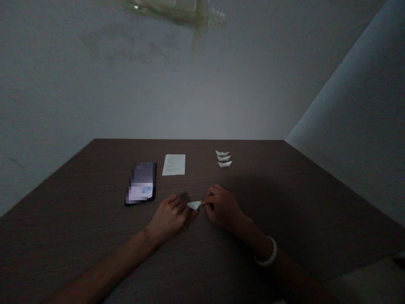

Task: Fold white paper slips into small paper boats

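A small folded piece of white paper (194,205), shaped like a little boat, is held between my two hands just above the table. My left hand (171,214) pinches its left end, with the thumb beneath it. At the right end, the fingertips of my right hand (222,207) are closed on the paper. Farther back stand three white paper boats in a column: a far one (222,154), a middle one (224,158) and a near one (225,164). Parts of the held paper are hidden by my fingers.
A phone (141,183) with its screen lit lies at the left. Beside it is a small stack of printed paper sheets (174,164). The brown table (284,202) reaches back to a grey wall (158,97). A white bracelet (271,253) circles my right wrist.
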Demonstrator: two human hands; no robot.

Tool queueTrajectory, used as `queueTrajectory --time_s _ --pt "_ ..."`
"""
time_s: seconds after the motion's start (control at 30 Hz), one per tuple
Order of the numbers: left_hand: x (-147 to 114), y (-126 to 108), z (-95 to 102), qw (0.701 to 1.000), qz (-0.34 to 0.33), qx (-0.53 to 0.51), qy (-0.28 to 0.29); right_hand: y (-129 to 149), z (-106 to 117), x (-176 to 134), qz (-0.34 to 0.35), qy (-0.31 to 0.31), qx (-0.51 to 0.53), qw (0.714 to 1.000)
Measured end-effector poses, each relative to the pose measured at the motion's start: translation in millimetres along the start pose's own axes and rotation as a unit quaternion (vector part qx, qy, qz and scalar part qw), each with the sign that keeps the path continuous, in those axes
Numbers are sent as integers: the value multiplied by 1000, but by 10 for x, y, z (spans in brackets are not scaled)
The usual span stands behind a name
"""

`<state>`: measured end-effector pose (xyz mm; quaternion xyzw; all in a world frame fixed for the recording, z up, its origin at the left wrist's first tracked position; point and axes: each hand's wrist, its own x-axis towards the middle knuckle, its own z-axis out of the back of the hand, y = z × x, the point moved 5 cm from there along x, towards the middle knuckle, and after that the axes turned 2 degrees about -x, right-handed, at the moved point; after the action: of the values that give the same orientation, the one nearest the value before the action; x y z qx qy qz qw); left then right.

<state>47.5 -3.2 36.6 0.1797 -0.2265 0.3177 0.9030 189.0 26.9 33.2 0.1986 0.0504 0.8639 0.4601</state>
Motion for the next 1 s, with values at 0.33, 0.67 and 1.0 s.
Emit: queueTrajectory --time_s 0.33,0.67,1.0 --pt "0 57 -5 998 11 -38 44 -31 -27 13 18 -19 18 999" --pt "-30 194 -114 983 88 -139 76 -10 2 22 44 -17 30 998" --pt "-32 318 -155 956 126 -256 72 7 5 30 77 -23 76 994"
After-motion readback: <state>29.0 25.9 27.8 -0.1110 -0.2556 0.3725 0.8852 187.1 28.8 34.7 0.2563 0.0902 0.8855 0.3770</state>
